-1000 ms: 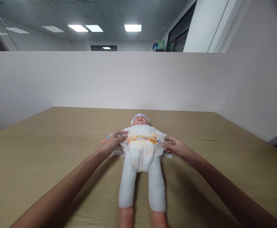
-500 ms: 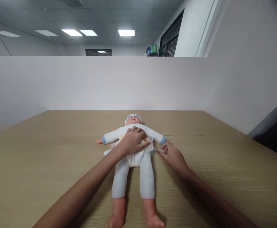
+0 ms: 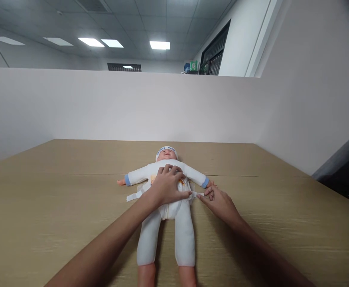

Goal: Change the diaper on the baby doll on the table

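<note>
A baby doll (image 3: 185, 239) in a white suit with blue cuffs and a lettered headband lies on its back, arms spread. A white diaper (image 3: 168, 211) covers its hips and lower belly. My left hand (image 3: 168, 185) lies over the doll's belly on the diaper's front, fingers spread and thumb stretched to the right. Beside the doll's right-side cuff, my right hand (image 3: 217, 201) pinches the end of a white diaper tab (image 3: 196, 194). The opposite diaper tab (image 3: 134, 196) sticks out loose on the left.
The doll lies on a wide wooden table (image 3: 57, 223). Behind the table stands a pale partition (image 3: 150, 105), with a wall (image 3: 306, 87) on the right. A dark object (image 3: 348, 167) is at the right edge.
The view has tilted a little, so the doll's feet have left the frame. My left thumb sits lower at the diaper's edge; the tab in my right hand shows more plainly, stretched outward.
</note>
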Demonstrator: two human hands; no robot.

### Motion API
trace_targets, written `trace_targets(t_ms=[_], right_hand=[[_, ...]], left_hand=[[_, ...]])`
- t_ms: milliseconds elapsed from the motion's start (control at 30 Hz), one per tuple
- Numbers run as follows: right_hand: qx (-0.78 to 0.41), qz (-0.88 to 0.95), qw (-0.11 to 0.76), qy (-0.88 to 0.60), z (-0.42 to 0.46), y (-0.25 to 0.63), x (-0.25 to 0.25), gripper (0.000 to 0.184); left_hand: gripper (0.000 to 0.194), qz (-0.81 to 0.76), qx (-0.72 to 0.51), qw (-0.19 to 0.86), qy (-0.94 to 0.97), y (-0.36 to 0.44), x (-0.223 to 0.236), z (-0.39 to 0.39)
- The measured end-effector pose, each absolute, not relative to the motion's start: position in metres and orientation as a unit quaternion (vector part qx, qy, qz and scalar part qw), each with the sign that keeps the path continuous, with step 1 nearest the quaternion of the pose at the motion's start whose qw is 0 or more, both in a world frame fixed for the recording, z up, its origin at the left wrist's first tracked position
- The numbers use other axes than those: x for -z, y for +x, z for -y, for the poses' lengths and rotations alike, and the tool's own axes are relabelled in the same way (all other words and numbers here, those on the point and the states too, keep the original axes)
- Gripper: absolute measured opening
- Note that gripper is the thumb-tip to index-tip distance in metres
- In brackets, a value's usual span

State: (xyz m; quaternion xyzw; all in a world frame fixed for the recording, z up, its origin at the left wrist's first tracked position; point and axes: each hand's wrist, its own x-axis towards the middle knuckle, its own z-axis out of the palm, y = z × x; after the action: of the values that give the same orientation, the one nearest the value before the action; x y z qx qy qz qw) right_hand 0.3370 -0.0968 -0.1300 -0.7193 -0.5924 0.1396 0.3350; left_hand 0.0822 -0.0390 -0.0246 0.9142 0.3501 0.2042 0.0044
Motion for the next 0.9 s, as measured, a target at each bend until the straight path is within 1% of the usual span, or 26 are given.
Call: trace_targets(t_ms=[233, 367, 500, 600, 700, 800, 900], right_hand=[[-0.179, 0.593, 0.351, -0.702, 0.096, 0.333, 0.131, 0.038], [-0.260, 0.612, 0.379, -0.643, 0.094, 0.335, 0.122, 0.049], [-0.338, 0.610, 0.414, -0.584, 0.083, 0.342, 0.097, 0.056], [-0.365, 0.621, 0.426, -0.547, 0.066, 0.329, 0.079, 0.053], [-0.363, 0.646, 0.434, -0.513, 0.045, 0.297, 0.070, 0.044], [-0.331, 0.658, 0.448, -0.506, 0.032, 0.266, 0.071, 0.034], [-0.278, 0.652, 0.484, -0.514, 0.037, 0.250, 0.078, 0.028]], left_hand=[[0.059, -0.342, -0.220, -0.009, 0.914, 0.082, 0.031, 0.037], [0.067, -0.337, -0.228, -0.016, 0.913, 0.081, 0.031, 0.039], [0.068, -0.347, -0.214, -0.013, 0.913, 0.079, 0.029, 0.042], [0.071, -0.353, -0.199, -0.016, 0.914, 0.080, 0.028, 0.043], [0.082, -0.356, -0.197, -0.013, 0.913, 0.080, 0.027, 0.042], [0.097, -0.364, -0.204, 0.005, 0.909, 0.081, 0.028, 0.042], [0.109, -0.365, -0.217, 0.038, 0.905, 0.081, 0.029, 0.041]])
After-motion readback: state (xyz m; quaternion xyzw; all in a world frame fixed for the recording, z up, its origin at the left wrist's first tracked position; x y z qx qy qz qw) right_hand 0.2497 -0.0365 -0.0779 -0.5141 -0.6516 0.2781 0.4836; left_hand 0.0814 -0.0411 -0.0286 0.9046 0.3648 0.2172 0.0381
